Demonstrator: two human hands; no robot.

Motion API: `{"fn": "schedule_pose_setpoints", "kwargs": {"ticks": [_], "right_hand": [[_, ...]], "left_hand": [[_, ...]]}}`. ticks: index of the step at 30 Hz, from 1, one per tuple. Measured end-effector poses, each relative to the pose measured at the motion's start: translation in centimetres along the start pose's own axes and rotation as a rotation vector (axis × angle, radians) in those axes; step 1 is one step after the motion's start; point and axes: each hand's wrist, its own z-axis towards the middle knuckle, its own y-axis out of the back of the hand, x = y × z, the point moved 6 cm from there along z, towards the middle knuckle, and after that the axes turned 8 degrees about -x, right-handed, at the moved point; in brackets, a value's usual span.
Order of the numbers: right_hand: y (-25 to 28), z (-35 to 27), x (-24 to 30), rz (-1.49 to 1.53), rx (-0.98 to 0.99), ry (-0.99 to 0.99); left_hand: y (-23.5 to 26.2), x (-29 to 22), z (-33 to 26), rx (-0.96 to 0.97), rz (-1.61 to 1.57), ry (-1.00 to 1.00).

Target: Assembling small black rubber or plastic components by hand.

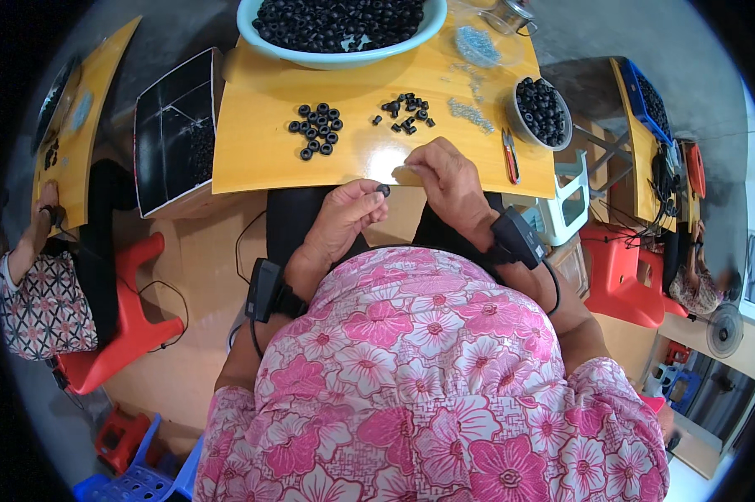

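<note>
My left hand point(344, 213) is just off the table's near edge, with a small black round part point(383, 190) pinched between thumb and fingertips. Over that edge, a little to the right, my right hand point(449, 180) has its fingertips pressed together; what they hold, if anything, is too small to make out. Ahead of my left hand lies a group of black ring-shaped parts point(314, 132). Beyond my right hand are several smaller black pieces point(408, 111), loosely scattered. Small clear or silvery pieces point(471, 115) lie to the right of them.
A light blue basin point(344, 58) of black parts stands at the far edge of the yellow table point(252, 159). At right are a tub point(515, 125) of black parts, red-handled snips point(510, 157) and a clear dish point(478, 46) of small pieces. A person point(47, 293) sits at the left table.
</note>
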Motion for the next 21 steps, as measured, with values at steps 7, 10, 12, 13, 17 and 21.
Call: {"fn": "schedule_pose_setpoints", "kwargs": {"ticks": [7,10,12,13,17,21], "right_hand": [[-1.3,-0.6,2.2,-0.006,0.130,0.100],[-1.7,-0.8,2.6,-0.098,0.191,0.141],[-1.8,-0.6,3.2,-0.177,0.230,0.186],[-1.9,-0.6,3.6,-0.257,0.268,0.228],[-2.4,-0.6,4.1,-0.280,0.317,0.282],[-2.4,-0.8,2.7,0.093,0.204,0.035]], "left_hand": [[-0.2,-0.2,0.0,0.002,0.003,-0.043],[0.0,0.0,-0.1,-0.027,-0.006,-0.034],[0.1,-0.1,-0.1,-0.042,0.001,-0.031],[0.1,-0.1,-0.2,-0.056,0.008,-0.026],[0.1,-0.3,-0.4,-0.113,0.012,-0.020],[0.1,-0.3,-0.3,-0.056,-0.019,-0.048]]}}
